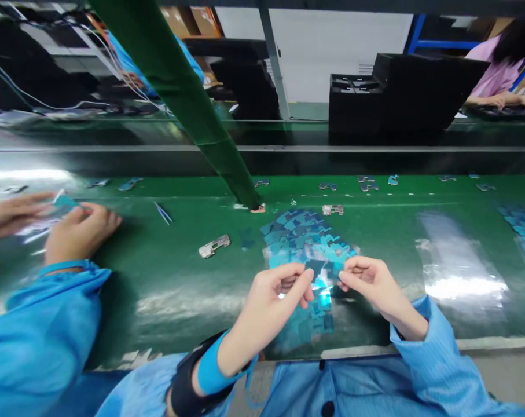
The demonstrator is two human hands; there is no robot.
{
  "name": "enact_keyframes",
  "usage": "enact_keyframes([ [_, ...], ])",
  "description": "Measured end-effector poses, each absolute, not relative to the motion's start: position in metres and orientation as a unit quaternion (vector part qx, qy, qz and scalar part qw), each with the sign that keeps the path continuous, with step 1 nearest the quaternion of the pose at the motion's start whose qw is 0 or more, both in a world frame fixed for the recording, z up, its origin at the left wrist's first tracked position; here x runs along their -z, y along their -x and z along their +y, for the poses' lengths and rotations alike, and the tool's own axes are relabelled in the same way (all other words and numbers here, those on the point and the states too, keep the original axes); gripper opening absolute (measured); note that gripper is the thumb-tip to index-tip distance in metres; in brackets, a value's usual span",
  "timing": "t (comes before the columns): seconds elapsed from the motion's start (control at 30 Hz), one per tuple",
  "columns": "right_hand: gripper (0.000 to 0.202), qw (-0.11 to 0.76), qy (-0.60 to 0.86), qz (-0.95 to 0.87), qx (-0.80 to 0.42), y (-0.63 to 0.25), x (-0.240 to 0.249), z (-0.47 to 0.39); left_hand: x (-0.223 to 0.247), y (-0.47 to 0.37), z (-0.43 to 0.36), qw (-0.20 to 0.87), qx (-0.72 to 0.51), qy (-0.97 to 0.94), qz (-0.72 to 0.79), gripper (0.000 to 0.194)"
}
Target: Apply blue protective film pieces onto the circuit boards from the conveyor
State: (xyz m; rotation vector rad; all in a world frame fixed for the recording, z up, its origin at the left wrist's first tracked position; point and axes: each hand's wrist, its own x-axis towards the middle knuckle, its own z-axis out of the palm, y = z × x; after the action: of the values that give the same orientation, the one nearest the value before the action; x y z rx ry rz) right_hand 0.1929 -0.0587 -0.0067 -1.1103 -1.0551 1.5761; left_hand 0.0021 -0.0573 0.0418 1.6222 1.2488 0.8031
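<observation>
My left hand (pixel 275 295) pinches the left end of a small dark teal piece of film (pixel 318 267) between thumb and index finger. At its right end my right hand (pixel 370 284) also has thumb and fingertip closed on the film. Whether it is one piece or two overlapping ones I cannot tell. Below and behind my hands, many overlapping blue film pieces (pixel 303 229) lie on the green mat (pixel 171 313). A silver metal part (pixel 214 247) rests left of the pile, and another metal part (pixel 333 209) sits just behind it.
To the left, a co-worker's hands (pixel 77 229) hold a teal piece. Blue-tipped tweezers (pixel 162 213) lie nearby. A slanted green-wrapped post (pixel 193 110) meets the bench behind the pile. Clear plastic sheeting (pixel 457 260) and more film pieces (pixel 520 226) lie right. Black boxes (pixel 405 98) stand beyond.
</observation>
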Motion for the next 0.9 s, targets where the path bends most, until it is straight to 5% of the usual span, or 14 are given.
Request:
enact_keyframes([
  [0.1,0.025,0.496,0.486,-0.419,-0.585,-0.202,0.012,-0.058,-0.041,-0.009,-0.044,0.48,-0.281,-0.679,0.479,0.036],
  [0.27,0.013,0.531,0.585,-0.479,-0.382,-0.209,0.023,-0.061,-0.021,-0.012,0.024,0.21,-0.145,-0.799,0.545,0.033],
  [0.43,0.008,0.535,0.586,-0.571,-0.214,-0.21,0.028,-0.063,0.025,-0.042,0.111,0.129,-0.155,-0.805,0.558,0.032],
  [0.9,0.009,0.554,0.628,-0.546,-0.036,-0.212,0.039,-0.065,0.061,-0.072,0.143,0.151,-0.13,-0.843,0.499,0.031],
])
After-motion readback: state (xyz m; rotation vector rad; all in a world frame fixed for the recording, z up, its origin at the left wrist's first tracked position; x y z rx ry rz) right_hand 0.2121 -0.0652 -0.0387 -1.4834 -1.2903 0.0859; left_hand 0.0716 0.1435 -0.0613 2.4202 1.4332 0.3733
